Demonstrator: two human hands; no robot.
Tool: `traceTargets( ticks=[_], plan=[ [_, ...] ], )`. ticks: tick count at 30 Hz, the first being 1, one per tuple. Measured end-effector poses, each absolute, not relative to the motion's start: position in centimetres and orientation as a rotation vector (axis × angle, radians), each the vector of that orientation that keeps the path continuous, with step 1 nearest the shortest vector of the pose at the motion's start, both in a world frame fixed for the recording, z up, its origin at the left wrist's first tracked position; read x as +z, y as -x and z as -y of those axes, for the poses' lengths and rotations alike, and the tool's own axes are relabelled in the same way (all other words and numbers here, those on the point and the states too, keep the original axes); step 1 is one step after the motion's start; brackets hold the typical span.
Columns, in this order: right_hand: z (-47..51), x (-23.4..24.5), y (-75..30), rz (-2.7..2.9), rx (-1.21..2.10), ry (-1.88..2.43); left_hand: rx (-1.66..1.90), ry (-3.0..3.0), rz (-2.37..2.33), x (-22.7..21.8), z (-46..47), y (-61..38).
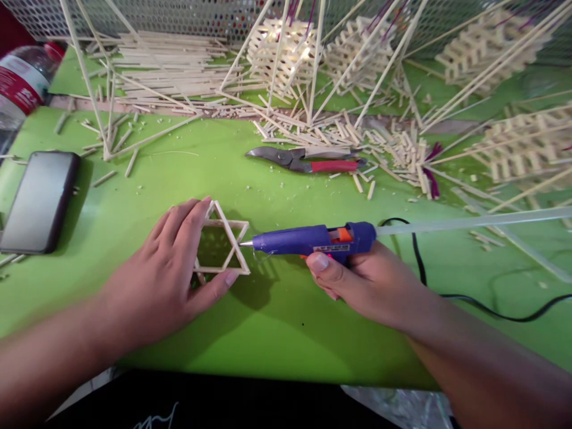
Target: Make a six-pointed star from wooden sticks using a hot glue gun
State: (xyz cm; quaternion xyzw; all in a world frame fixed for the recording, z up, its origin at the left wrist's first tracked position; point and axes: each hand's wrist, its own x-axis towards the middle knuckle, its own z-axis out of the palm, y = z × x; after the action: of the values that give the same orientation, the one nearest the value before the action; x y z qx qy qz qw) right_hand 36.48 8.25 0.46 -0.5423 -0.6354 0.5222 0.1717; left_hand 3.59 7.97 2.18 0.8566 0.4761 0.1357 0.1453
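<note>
A small star-shaped frame of thin wooden sticks (pixel 232 229) lies on the green table (pixel 268 322). My left hand (pixel 172 268) rests over its left side, index finger on the top point and thumb on the bottom edge, pinning it down. My right hand (pixel 357 280) is wrapped round the handle of a blue glue gun (pixel 313 239) with an orange trigger. The metal nozzle points left and sits at the star's right side. A clear glue stick (pixel 469 221) juts from the gun's back.
Red-handled cutters (pixel 308 161) lie behind the star. A dark phone (pixel 40 199) and a water bottle (pixel 22 83) are at the left. Heaps of cut sticks (pixel 339 134), stick lattice towers (pixel 286 53) and long skewers fill the back. The gun's black cord (pixel 469 301) trails right.
</note>
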Motion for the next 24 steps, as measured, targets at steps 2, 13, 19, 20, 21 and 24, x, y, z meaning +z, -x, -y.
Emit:
traceTargets(
  ticks=[2, 13, 19, 20, 21, 24],
  plan=[
    [-8.27, 0.49, -36.48, 1.806, 1.477, 1.532, 0.395, -2.469, -1.371, 2.14, -7.96, -3.60],
    [-8.21, 0.02, -36.63, 1.793, 1.488, 1.544, 0.348, -2.492, -1.368, 2.46, -8.16, -3.50],
    [-8.36, 0.22, -36.53, 1.797, 1.486, 1.562, 0.334, -2.502, -1.375, 2.48, -8.08, -3.55],
    [-8.42, 0.26, -36.51, 1.802, 1.484, 1.562, 0.324, -2.496, -1.381, 2.47, -8.06, -3.56],
    [-8.45, 0.27, -36.51, 1.804, 1.483, 1.565, 0.311, -2.490, -1.393, 2.47, -8.04, -3.57],
    [-8.44, 0.15, -36.67, 1.783, 1.495, 1.587, 0.266, -2.477, -1.439, 2.50, -7.99, -3.61]
  ],
)
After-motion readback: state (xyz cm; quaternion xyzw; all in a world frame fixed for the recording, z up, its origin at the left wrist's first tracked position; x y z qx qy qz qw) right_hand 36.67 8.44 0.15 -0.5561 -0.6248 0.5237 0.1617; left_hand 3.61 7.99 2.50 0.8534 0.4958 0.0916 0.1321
